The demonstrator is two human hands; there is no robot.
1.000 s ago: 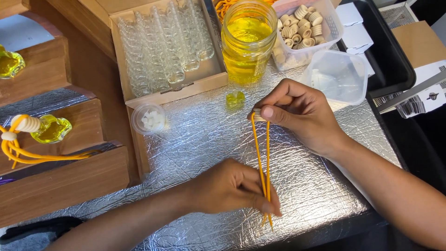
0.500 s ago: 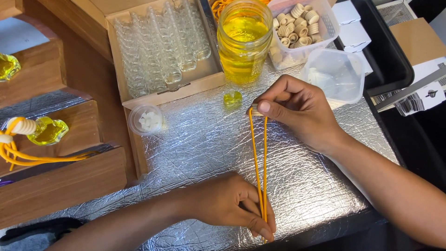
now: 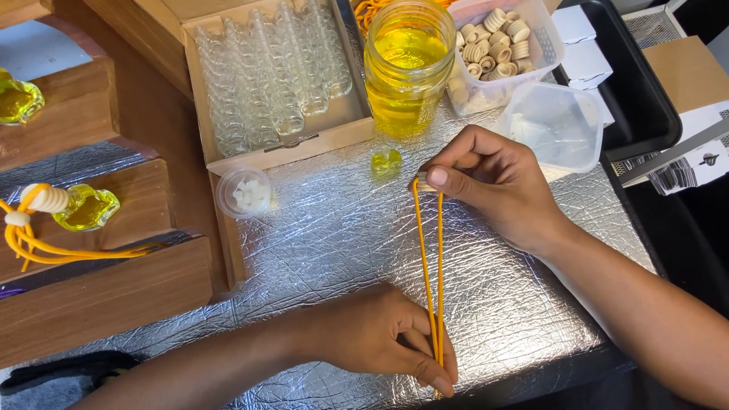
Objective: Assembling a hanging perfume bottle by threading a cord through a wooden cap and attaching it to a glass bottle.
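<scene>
While the orange cord (image 3: 427, 266) is stretched taut in a doubled loop over the foil mat (image 3: 319, 250), this looks like the threading step, w/ the loop being straightened before a bead goes on. Far left, on the wooden steps (image 3: 106, 281), sit small bottles of yellow liquid; one bottle (image 3: 87, 208) already has a wooden cap and orange cord tied on. Next right, a little round tub of white bits (image 3: 244, 193) lies just beside a cardboard box of empty glass bottles (image 3: 273, 76). The left hand (image 3: 380, 334) pinches the cord's lower ends between thumb & fingertips, near the mat's front edge. A small filled bottle (image 3: 386, 160) stands on the foil below the big jar of yellow liquid (image 3: 406, 64). The right hand (image 3: 490, 182) pinches the loop's top end, seemingly w/ a pale bead at the fingertips, though that's too small to be sure. Further right, a tub of wooden beads (image 3: 497, 42) and an empty plastic tub (image 3: 554, 125). Judging from this, the next move calls for keeping both strands together & tight so the bead slides down w/o the ends splitting
</scene>
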